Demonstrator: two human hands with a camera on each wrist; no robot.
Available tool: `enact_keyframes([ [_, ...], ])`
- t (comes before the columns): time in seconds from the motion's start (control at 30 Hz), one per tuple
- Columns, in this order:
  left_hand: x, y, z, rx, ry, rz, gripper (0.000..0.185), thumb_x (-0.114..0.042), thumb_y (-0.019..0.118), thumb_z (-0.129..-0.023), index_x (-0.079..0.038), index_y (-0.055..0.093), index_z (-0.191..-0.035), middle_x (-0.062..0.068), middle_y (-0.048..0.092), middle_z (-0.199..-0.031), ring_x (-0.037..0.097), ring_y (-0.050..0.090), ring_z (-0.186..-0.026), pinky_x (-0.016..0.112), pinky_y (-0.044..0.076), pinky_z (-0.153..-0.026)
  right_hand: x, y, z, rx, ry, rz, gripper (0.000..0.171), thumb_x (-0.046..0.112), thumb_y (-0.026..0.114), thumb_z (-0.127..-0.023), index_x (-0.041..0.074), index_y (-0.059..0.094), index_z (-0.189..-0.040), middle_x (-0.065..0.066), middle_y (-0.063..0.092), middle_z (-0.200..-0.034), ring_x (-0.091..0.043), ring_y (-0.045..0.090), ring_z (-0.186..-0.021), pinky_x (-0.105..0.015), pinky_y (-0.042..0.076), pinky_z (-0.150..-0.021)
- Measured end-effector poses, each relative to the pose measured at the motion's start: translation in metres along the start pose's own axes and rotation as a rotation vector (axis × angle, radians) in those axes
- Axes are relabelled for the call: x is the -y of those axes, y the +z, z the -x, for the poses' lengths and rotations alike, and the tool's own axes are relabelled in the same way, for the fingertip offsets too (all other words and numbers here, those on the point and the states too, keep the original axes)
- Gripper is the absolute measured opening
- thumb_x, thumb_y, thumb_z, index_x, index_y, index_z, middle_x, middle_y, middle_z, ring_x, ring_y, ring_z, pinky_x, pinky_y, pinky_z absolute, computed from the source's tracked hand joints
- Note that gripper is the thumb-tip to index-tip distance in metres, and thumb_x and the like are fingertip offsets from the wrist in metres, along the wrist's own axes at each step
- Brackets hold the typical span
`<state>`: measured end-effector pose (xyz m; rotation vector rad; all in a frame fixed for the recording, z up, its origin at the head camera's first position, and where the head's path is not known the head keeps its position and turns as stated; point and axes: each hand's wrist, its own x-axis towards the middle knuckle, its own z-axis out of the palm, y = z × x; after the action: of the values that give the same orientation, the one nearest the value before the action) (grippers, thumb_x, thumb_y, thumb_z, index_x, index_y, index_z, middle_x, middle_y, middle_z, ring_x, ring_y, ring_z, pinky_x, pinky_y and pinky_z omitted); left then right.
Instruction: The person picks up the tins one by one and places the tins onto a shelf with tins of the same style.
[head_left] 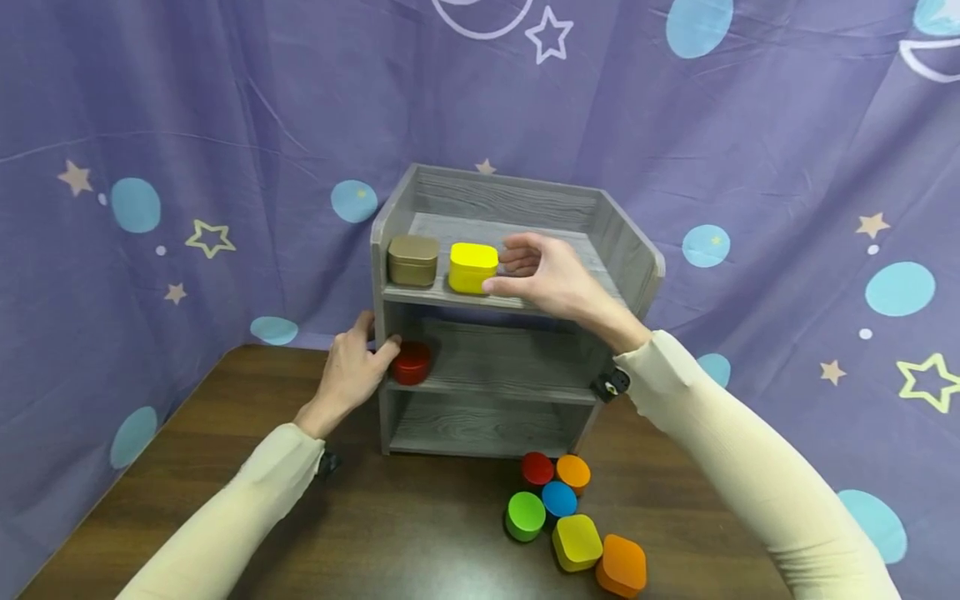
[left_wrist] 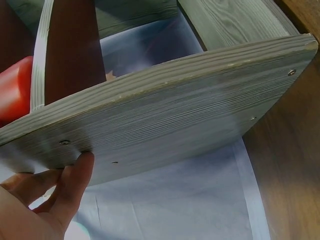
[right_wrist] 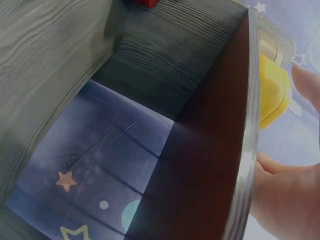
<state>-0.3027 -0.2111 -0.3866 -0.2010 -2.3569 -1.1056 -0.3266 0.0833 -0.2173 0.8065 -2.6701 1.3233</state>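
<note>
A small grey wooden shelf unit (head_left: 495,354) stands on the table. My left hand (head_left: 352,367) grips its left side panel (left_wrist: 165,115), with fingers on the outer face and the thumb over the front edge. Beside that thumb, a red round tin (head_left: 412,363) sits on the middle shelf. Up on the top shelf, a yellow square tin (head_left: 472,268) stands to the right of a bronze square tin (head_left: 412,260). My right hand (head_left: 555,277) is at the yellow tin's right side, thumb tip by its lower corner. In the right wrist view a gap shows between its fingers and the yellow tin (right_wrist: 272,92).
On the table before the shelf lie a red round tin (head_left: 537,469), an orange one (head_left: 573,472), a blue one (head_left: 559,499) and a green one (head_left: 525,516). Nearer are a yellow-green square tin (head_left: 577,542) and an orange square one (head_left: 622,566). A purple patterned curtain (head_left: 300,100) hangs behind.
</note>
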Motion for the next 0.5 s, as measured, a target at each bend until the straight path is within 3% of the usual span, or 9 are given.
enact_keyframes([
  [0.33, 0.000, 0.000, -0.001, 0.009, -0.008, -0.008, 0.034, -0.032, 0.062, -0.101, -0.003, 0.060, -0.117, 0.026, 0.079, -0.106, 0.045, 0.074, -0.092, 0.061, 0.056, -0.081, -0.007, -0.012, 0.034, -0.057, 0.009, -0.095, 0.073, 0.019, 0.085, -0.094, 0.001, 0.052, -0.156, -0.021, 0.066, -0.151, -0.036, 0.066, -0.134, -0.047, 0.053, -0.116],
  [0.5, -0.001, 0.000, -0.001, 0.008, -0.009, -0.009, 0.034, -0.032, 0.062, -0.101, -0.002, 0.060, -0.117, 0.028, 0.078, -0.106, 0.046, 0.074, -0.092, 0.062, 0.056, -0.081, -0.012, -0.016, 0.060, -0.082, 0.005, -0.128, 0.070, 0.014, 0.083, -0.095, 0.000, 0.052, -0.156, -0.019, 0.067, -0.149, -0.033, 0.068, -0.130, -0.027, 0.056, -0.108],
])
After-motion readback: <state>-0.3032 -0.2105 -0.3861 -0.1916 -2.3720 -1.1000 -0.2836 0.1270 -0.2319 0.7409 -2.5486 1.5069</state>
